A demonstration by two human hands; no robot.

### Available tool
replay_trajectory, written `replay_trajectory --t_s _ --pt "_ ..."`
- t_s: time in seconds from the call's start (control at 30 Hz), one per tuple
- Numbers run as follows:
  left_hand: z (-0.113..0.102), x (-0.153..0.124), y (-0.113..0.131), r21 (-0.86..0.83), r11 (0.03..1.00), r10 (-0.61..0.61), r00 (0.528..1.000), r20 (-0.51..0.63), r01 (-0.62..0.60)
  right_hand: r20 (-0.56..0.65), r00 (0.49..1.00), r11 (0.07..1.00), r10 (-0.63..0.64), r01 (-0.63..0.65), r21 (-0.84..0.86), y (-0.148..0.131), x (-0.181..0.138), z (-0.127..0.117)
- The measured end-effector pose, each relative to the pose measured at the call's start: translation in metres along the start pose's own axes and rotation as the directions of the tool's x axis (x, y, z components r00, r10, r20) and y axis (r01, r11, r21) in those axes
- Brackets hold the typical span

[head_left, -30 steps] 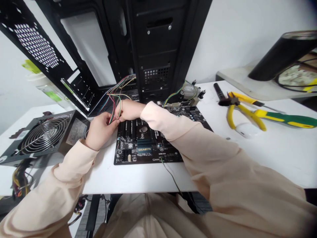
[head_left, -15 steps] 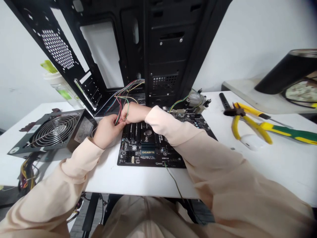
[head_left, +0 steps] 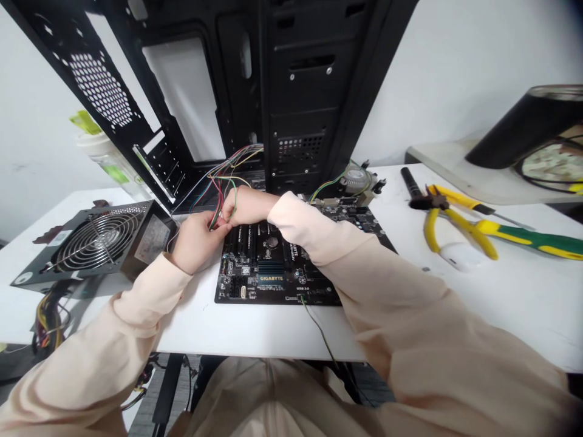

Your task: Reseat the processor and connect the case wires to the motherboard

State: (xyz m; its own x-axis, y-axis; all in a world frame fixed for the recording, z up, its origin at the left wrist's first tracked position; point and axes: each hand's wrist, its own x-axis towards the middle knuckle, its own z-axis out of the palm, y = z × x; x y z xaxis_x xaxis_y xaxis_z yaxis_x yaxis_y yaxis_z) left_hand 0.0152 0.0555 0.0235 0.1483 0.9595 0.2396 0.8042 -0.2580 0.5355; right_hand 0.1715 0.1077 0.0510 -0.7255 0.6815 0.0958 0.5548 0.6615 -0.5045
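Note:
A black motherboard (head_left: 273,273) lies flat on the white table (head_left: 255,334) in front of an open black computer case (head_left: 282,91). A bundle of thin coloured wires (head_left: 225,173) runs out of the case down to my hands. My left hand (head_left: 194,243) is closed, pinching the wires at the board's far left corner. Touching it from the right, my right hand (head_left: 248,206) is closed on the same wires, fingers curled. The wire ends are hidden between my fingers.
A power supply with a round fan grille (head_left: 98,240) sits at the left, its cables hanging off the table edge. A cooler fan (head_left: 357,179) lies behind the board. Yellow pliers (head_left: 449,221), a green-yellow screwdriver (head_left: 531,240) and a white mouse (head_left: 460,255) lie at the right.
Both hands stay pinched on the wires with only small finger shifts. The camera view has moved slightly, so everything sits a little differently in the picture.

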Motion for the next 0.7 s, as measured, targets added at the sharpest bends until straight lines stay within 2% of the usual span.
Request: replay_trajectory --t_s 0.47,0.7 --pt "-0.001 -0.001 0.003 -0.059 0.998 -0.006 0.998 0.062 0.010 -0.044 0.999 0.996 -0.031 0.034 0.082 0.008 0.000 0.002" --pt "-0.005 -0.001 0.003 -0.058 0.998 -0.031 0.996 0.088 0.036 0.004 0.997 0.982 -0.078 0.076 0.172 0.013 0.000 0.004"
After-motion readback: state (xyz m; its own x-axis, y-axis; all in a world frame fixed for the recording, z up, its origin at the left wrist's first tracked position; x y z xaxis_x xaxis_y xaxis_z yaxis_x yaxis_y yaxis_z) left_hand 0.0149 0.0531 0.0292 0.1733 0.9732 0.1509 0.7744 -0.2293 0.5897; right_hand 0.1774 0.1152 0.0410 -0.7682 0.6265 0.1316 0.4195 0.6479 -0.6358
